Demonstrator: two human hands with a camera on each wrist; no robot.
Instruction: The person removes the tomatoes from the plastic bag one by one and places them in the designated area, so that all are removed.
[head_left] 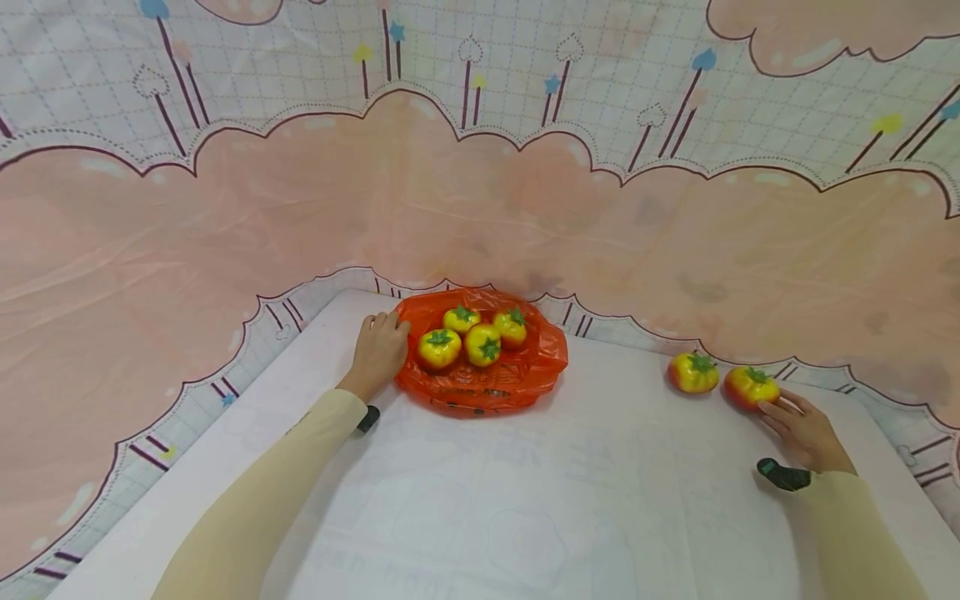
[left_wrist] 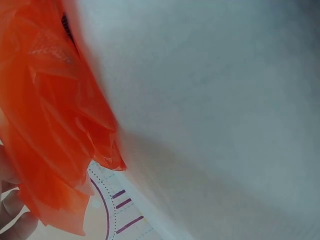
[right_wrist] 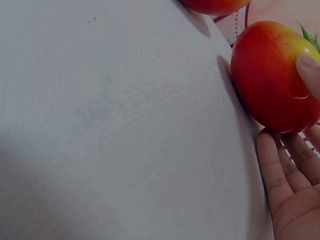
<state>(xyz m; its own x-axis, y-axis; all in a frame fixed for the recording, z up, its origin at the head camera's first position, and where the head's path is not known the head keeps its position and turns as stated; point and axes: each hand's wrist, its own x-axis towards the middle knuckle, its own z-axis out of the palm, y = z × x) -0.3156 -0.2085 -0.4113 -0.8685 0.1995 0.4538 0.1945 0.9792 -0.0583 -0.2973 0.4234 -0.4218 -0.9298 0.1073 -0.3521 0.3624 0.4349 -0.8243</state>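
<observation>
An orange-red plastic bag lies spread on the white table, with several red-yellow tomatoes with green leafy tops on it. At the bag's left edge, my left hand grips the plastic with curled fingers. The left wrist view shows the crumpled bag, with fingertips at its edge. Far to the right, my right hand holds a tomato at its right side. The right wrist view shows its thumb on this tomato and the other fingers against its underside.
Another tomato sits just left of the held one, near the table's back edge. A patterned pink and white cloth stands up behind the white table. Dark wrist devices show at both sleeves.
</observation>
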